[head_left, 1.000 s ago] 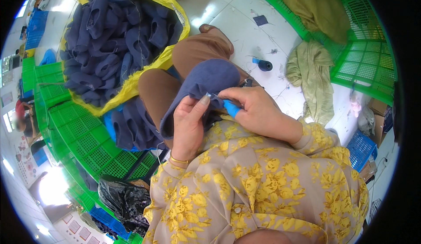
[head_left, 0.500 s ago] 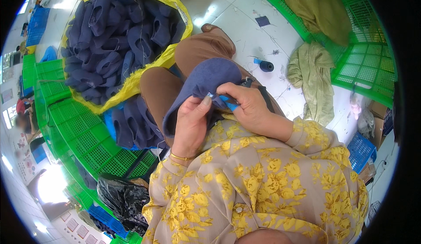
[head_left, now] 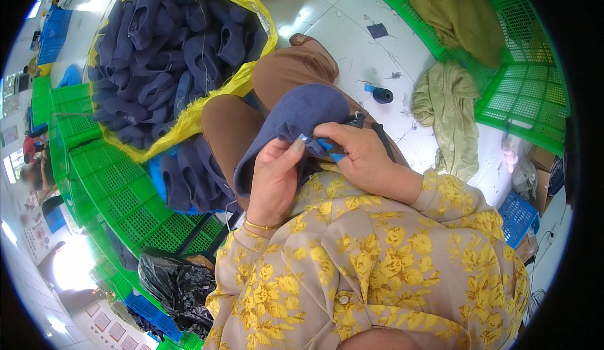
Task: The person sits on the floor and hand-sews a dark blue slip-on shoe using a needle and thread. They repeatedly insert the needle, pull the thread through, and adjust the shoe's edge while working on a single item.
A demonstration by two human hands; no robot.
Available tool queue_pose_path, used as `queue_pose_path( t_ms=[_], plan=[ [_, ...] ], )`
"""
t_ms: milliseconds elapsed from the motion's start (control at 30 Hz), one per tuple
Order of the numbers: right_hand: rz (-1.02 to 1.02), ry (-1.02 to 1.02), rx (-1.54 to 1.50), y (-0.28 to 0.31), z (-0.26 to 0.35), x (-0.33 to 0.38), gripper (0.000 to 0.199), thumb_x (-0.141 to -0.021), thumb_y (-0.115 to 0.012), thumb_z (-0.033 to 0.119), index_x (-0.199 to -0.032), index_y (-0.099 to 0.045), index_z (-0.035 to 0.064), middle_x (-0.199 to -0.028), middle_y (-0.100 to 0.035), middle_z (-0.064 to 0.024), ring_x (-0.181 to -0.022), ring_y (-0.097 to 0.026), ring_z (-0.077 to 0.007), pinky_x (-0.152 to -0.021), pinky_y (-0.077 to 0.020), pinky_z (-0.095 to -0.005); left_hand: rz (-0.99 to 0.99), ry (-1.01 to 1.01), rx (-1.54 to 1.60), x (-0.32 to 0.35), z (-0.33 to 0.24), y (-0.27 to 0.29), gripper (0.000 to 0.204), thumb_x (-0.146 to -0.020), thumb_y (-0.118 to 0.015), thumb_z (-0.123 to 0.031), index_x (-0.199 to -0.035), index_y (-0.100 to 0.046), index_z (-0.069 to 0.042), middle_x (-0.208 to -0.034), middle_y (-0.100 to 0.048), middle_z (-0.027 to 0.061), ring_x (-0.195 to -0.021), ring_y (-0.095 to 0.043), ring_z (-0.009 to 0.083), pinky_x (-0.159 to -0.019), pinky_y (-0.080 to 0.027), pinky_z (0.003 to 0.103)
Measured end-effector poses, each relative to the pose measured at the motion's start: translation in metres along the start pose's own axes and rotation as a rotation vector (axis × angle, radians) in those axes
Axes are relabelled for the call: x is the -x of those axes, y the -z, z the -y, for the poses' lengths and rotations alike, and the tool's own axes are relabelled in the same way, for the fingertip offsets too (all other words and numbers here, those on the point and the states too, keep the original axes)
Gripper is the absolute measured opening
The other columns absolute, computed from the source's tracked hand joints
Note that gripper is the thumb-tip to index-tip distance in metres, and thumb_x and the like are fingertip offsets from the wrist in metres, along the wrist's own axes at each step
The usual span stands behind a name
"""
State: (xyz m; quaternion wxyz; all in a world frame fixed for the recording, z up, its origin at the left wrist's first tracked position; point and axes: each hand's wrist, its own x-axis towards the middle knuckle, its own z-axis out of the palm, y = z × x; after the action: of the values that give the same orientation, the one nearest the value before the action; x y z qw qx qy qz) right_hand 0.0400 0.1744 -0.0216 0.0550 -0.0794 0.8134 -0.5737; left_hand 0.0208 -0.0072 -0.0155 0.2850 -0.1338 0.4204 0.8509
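Observation:
A navy felt piece [head_left: 302, 107], soft with a rounded end, lies across my lap. My left hand [head_left: 277, 170] pinches its near edge between thumb and fingers. A small pale, shiny tab [head_left: 303, 138] shows at the left thumb tip. On the piece's right side, my right hand [head_left: 362, 158] is closed around a small bright-blue tool [head_left: 333, 150], mostly hidden by the fingers, so its kind is unclear. The right fingertips rest by the gathered edge, close to the left thumb.
Ahead on the left stands a yellow sack [head_left: 267, 29] full of navy slipper-shaped felt pieces [head_left: 163, 54]. More felt pieces [head_left: 192, 174] lie below it, beside green crates [head_left: 119, 192]. A black spool [head_left: 382, 95] and olive cloth [head_left: 447, 111] are on the floor to the right, near a green basket [head_left: 522, 98].
Both hands keep their hold on the felt piece. The right hand and the piece have shifted very slightly to the right.

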Motion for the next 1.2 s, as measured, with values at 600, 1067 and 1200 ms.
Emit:
queue_pose_path(
  t_ms=[600,1067,1200],
  plan=[
    [0.064,-0.074,-0.13,0.01,0.019,-0.023,0.029,-0.088,-0.048,-0.001,-0.116,-0.042,0.0041,-0.096,-0.063,-0.024,-0.083,-0.063,-0.0424,-0.067,-0.0481,-0.0493,-0.072,-0.015,-0.183,0.0,0.002,-0.011,0.022,-0.093,-0.06,-0.005,-0.114,-0.061,0.003,-0.109,-0.066,0.0059,-0.096,-0.061,0.0109,-0.09,-0.046,0.027],
    [-0.26,0.008,-0.433,0.012,0.027,-0.05,0.008,-0.093,-0.055,0.012,-0.101,-0.056,0.0114,-0.078,-0.062,-0.0072,-0.054,-0.053,-0.0199,-0.054,-0.0442,-0.0313,-0.169,-0.093,-0.542,0.006,0.011,0.006,0.015,-0.094,-0.061,-0.006,-0.106,-0.063,0.002,-0.1,-0.068,0.004,-0.088,-0.061,0.008,-0.08,-0.048,0.022],
    [-0.035,-0.239,-1.232,0.079,0.045,-0.063,0.009,-0.097,-0.052,0.02,-0.101,-0.053,0.0127,-0.073,-0.057,-0.0013,-0.054,-0.044,-0.0057,-0.05,-0.0374,-0.0229,-0.185,-0.109,-0.48,0.005,0.005,-0.006,0.016,-0.093,-0.062,-0.008,-0.105,-0.061,0.003,-0.096,-0.067,0.0027,-0.084,-0.059,0.0062,-0.075,-0.047,0.021]
  ],
)
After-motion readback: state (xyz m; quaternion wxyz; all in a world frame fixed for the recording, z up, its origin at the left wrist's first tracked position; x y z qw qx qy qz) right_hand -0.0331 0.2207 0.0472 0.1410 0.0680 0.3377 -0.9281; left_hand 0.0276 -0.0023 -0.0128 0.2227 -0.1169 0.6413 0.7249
